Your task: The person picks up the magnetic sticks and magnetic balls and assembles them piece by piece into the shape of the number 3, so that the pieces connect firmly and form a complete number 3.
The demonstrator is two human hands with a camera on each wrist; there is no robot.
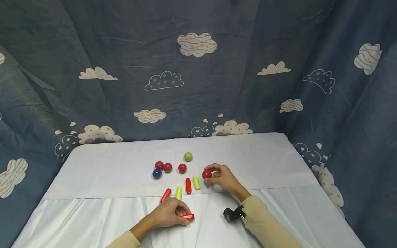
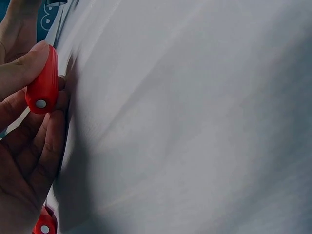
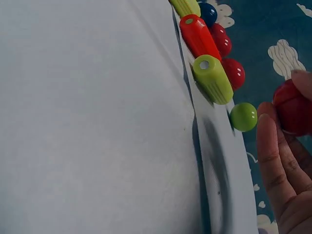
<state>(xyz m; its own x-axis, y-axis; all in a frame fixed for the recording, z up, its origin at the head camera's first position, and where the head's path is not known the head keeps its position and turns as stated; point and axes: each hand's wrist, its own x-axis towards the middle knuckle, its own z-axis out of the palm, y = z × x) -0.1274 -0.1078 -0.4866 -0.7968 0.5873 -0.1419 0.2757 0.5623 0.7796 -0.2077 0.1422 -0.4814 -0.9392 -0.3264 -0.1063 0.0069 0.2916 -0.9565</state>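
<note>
My left hand (image 1: 169, 212) pinches a red toy rod (image 1: 188, 217) low over the near part of the table. In the left wrist view this rod (image 2: 44, 83) lies between thumb and fingers, with a round pale dot on its end. Farther forward, my right hand (image 1: 221, 177) grips a red ball (image 1: 206, 174) by thumb and fingertips. Just beyond the left hand lie another red rod (image 1: 165, 195) and a yellow-green rod (image 1: 179, 193). A red rod (image 1: 188, 186) and a yellow-green rod (image 1: 196, 183) sit side by side left of the right hand.
Toward the back of the white-covered table (image 1: 254, 155) are a green ball (image 1: 188, 156), a blue ball (image 1: 156, 173) and red balls (image 1: 182, 168). Dark cloud-patterned curtains (image 1: 217, 86) stand behind and beside the table. A dark device (image 1: 233, 214) is strapped at the right wrist.
</note>
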